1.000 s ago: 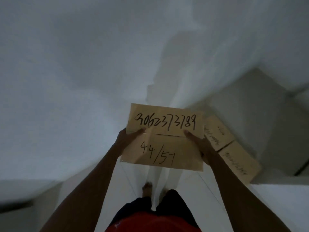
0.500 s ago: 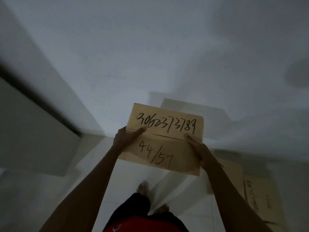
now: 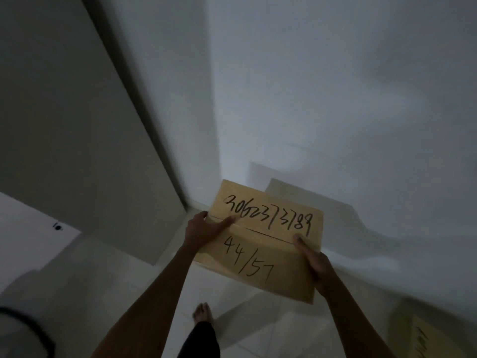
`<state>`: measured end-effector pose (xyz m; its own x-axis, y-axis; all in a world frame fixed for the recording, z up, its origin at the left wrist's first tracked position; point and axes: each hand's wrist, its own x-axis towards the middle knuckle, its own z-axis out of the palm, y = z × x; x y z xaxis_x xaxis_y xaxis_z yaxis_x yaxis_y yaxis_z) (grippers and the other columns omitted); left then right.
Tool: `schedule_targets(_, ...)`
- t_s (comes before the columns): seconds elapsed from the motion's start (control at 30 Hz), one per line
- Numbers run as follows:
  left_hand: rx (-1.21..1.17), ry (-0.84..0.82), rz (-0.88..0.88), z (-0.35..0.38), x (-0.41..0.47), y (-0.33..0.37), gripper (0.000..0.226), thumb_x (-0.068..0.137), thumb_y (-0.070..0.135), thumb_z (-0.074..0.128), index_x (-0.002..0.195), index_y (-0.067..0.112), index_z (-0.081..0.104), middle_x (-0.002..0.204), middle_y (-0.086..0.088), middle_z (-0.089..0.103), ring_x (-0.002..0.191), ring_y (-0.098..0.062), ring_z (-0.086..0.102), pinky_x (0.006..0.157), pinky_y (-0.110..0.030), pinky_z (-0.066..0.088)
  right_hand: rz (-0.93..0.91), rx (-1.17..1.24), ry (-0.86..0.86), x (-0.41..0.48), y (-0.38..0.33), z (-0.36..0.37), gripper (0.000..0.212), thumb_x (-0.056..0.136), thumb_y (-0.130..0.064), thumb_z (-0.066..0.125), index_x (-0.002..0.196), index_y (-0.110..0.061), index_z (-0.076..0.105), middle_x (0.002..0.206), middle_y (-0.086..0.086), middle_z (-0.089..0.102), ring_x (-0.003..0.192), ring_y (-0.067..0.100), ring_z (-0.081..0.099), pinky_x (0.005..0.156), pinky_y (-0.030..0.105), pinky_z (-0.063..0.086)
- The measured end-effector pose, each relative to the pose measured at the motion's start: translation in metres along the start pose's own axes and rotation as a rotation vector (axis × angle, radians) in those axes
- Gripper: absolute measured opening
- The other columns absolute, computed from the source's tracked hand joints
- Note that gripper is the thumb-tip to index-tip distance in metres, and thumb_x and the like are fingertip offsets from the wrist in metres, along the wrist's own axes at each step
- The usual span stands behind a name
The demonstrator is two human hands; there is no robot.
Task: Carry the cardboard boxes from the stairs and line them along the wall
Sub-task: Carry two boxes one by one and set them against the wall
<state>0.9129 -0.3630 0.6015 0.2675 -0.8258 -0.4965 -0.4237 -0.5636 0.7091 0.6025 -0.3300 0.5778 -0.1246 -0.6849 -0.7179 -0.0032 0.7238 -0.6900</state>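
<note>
At the far left a grey door (image 3: pixel 77 125) stands beside the white wall (image 3: pixel 335 86). The left hand (image 3: pixel 204 229) clasps the left edge of a cardboard box (image 3: pixel 260 241), thumb laid across its top along the flap seam. The box is held in the air above the pale tiled floor (image 3: pixel 160 285), near the wall, with 3062373789 and 44/57 written on its flaps. A bare foot (image 3: pixel 202 313) stands on the floor below. The right hand (image 3: pixel 318 267) grips the box's right edge. A 2nd box (image 3: pixel 426 339) sits on the floor at the lower right.
</note>
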Motion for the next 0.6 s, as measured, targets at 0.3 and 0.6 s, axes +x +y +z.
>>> schedule_targets(0.3, 0.051, -0.022, -0.004, -0.087, 0.134, -0.080, 0.060, 0.075, 0.063, 0.071, 0.116, 0.020, 0.061, 0.105, -0.005, 0.071, 0.085, -0.019, 0.069, 0.068, -0.027, 0.052, 0.043, -0.012, 0.025, 0.085, 0.002, 0.153, 0.108, 0.050, -0.072, 0.085, 0.139, -0.017, 0.058, 0.118, 0.010, 0.069, 0.108, 0.034, 0.064, 0.104, 0.061, 0.049)
schedule_targets(0.6, 0.288, 0.123, -0.054, -0.046, 0.280, -0.233, 0.056, 0.086, 0.066, 0.055, 0.117, 0.019, 0.056, 0.094, -0.001, 0.071, 0.077, -0.017, 0.070, 0.070, -0.036, 0.059, 0.113, -0.064, 0.073, 0.242, 0.092, 0.265, 0.073, 0.070, -0.063, 0.081, 0.126, -0.021, 0.062, 0.108, 0.007, 0.069, 0.095, 0.028, 0.066, 0.076, 0.040, 0.054)
